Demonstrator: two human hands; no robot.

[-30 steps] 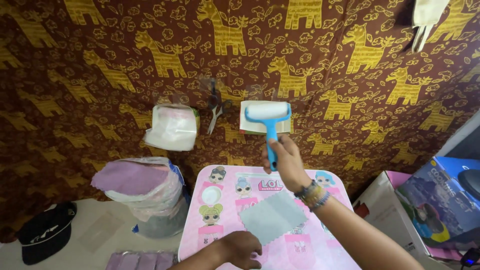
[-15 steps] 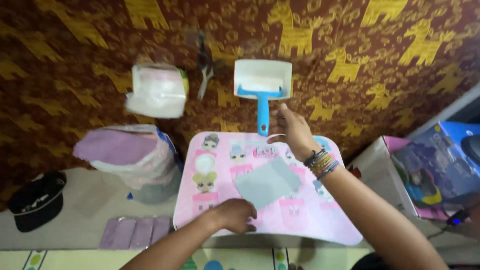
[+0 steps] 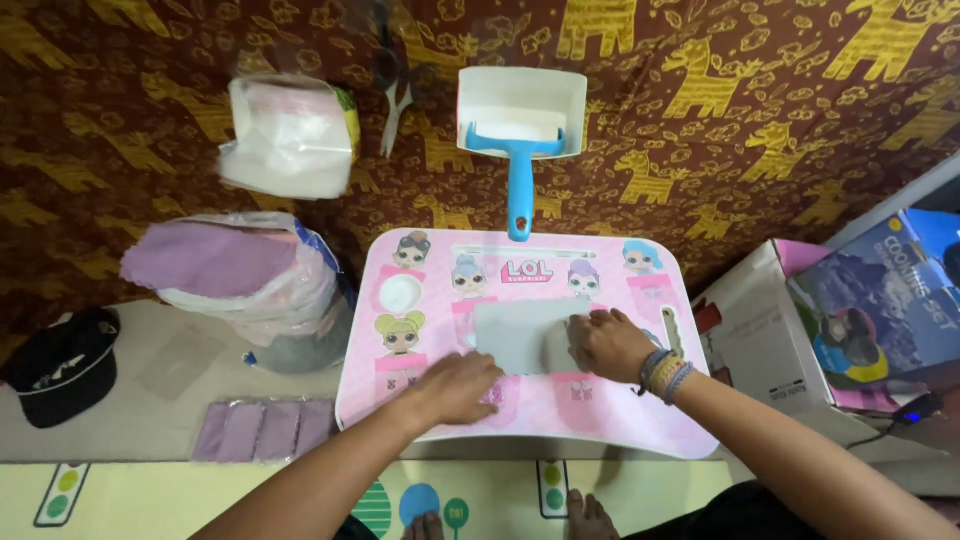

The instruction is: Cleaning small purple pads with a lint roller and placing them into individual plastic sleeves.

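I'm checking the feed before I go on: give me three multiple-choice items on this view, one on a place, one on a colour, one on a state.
1. Where does the lint roller lie?
A. On the patterned cloth beyond the pink table
B. On the grey cloth
C. In the right hand

2. What colour is the roller's handle?
A. Red
B. Blue
C. Black

3. What are the two hands doing?
A. Both raised in the air
B. Both down at the grey cloth on the table
C. One holds the scissors

Answers:
1 A: its head sits in a white tray on the patterned cloth, past the far edge of the pink table.
2 B: the handle is plainly blue.
3 B: the right hand rests on the grey cloth and the left hand lies at its near corner; the scissors lie untouched.
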